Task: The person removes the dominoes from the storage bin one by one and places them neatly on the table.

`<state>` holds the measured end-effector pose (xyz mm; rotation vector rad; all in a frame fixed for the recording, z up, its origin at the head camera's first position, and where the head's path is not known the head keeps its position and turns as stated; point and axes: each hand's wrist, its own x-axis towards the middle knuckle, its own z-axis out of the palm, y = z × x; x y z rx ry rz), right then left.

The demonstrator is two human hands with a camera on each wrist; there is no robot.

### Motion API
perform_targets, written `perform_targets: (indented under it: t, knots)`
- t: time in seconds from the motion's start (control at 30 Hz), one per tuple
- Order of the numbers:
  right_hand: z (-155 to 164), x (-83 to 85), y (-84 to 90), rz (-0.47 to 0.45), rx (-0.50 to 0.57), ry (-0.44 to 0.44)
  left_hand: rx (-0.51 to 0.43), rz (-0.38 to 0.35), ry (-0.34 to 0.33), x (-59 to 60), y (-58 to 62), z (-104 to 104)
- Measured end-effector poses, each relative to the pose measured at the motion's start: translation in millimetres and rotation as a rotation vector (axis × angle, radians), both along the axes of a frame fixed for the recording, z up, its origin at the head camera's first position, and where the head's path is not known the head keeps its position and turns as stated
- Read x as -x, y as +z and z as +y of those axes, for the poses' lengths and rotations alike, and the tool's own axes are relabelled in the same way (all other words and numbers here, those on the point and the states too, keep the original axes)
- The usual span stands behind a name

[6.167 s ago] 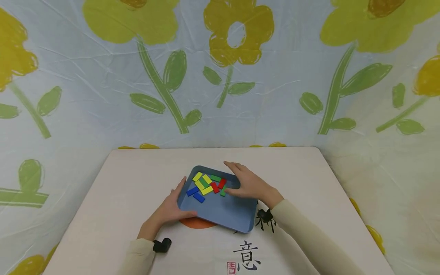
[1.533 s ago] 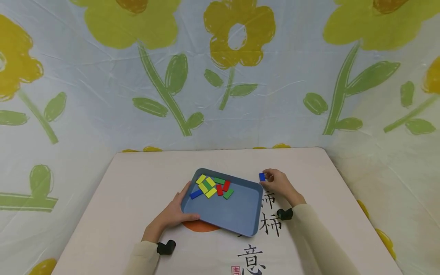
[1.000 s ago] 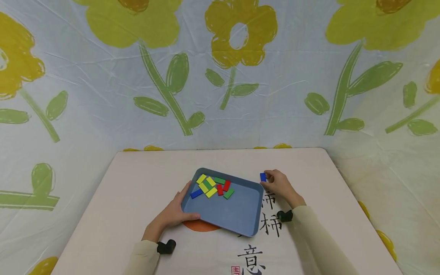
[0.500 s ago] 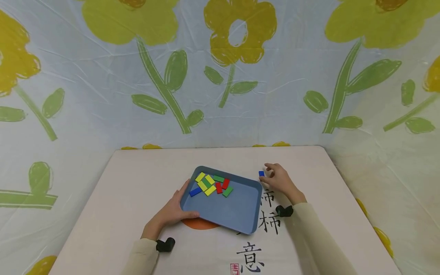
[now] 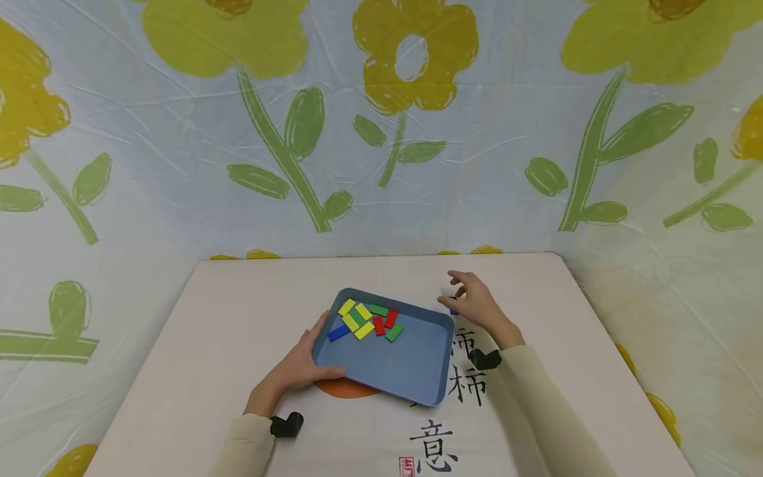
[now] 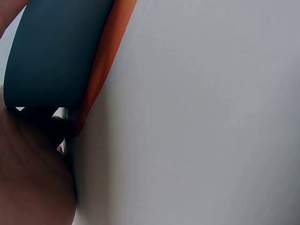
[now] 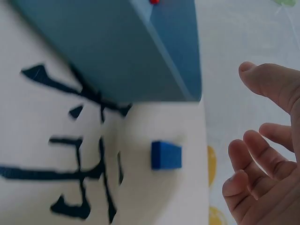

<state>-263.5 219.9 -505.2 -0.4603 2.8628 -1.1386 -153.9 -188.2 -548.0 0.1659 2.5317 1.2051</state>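
Note:
A blue-grey tray (image 5: 387, 364) lies on the table and holds several yellow, green, red and blue blocks (image 5: 365, 320) in its far left part. My left hand (image 5: 301, 368) grips the tray's near left edge, thumb over the rim. A single blue block (image 7: 166, 155) sits on the table just off the tray's (image 7: 117, 51) far right corner. My right hand (image 5: 465, 295) hovers over that block with fingers spread and holds nothing; in the head view it covers most of the block. The right wrist view shows the fingers (image 7: 255, 154) apart from the block.
The pale table mat carries black calligraphy (image 5: 467, 384), a red seal (image 5: 402, 465) and an orange disc (image 5: 342, 389) partly under the tray. A flower-print sheet (image 5: 381, 132) hangs close behind and to the sides of the table.
My right hand, in the tray six seconds ago, pinched the blue block beside the tray, then let it go and opened above it. The left hand and tray stayed put.

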Motion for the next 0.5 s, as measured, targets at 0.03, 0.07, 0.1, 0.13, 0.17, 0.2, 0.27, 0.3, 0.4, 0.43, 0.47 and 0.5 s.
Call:
perform_targets:
  t: [0.03, 0.07, 0.1, 0.13, 0.17, 0.2, 0.27, 0.3, 0.4, 0.43, 0.47, 0.5]
  knots:
    - [-3, -0.1, 1.9, 0.002, 0.005, 0.008, 0.001, 0.003, 0.0, 0.0, 0.3, 0]
    - [-6, -0.1, 3.5, 0.004, 0.01, 0.015, 0.004, 0.009, -0.001, 0.0, 0.7, 0]
    - [-9, -0.1, 4.9, 0.008, 0.012, 0.022, 0.005, 0.013, -0.001, 0.0, 0.8, 0]
    - [-12, -0.3, 6.2, 0.011, 0.015, 0.03, 0.008, 0.016, -0.001, 0.3, 0.2, -1]
    - [-15, -0.5, 7.1, 0.008, 0.022, 0.037, 0.01, 0.019, 0.001, 0.4, 0.0, -1]
    - [-17, -0.9, 7.9, 0.006, 0.026, 0.045, 0.013, 0.021, 0.003, 0.3, -0.3, -1]
    - [-23, -2.4, 9.6, -0.006, 0.036, 0.061, 0.018, 0.029, 0.002, 0.4, -1.2, -2]
    - [-26, -3.6, 10.6, -0.011, 0.039, 0.068, 0.017, 0.029, 0.004, 0.4, -1.7, -2]
    - [-35, -6.4, 12.3, -0.021, 0.045, 0.093, 0.013, 0.023, 0.003, 0.0, -2.3, -2]
    - [-38, -7.3, 12.9, -0.021, 0.044, 0.101, 0.012, 0.02, 0.003, 0.0, -2.4, -1]
    - [-41, -8.2, 13.2, -0.015, 0.039, 0.112, 0.01, 0.016, 0.002, -0.2, -2.3, -1]
    - [-44, -8.3, 12.6, -0.012, 0.039, 0.12, 0.009, 0.01, 0.004, -0.2, -2.1, -1]
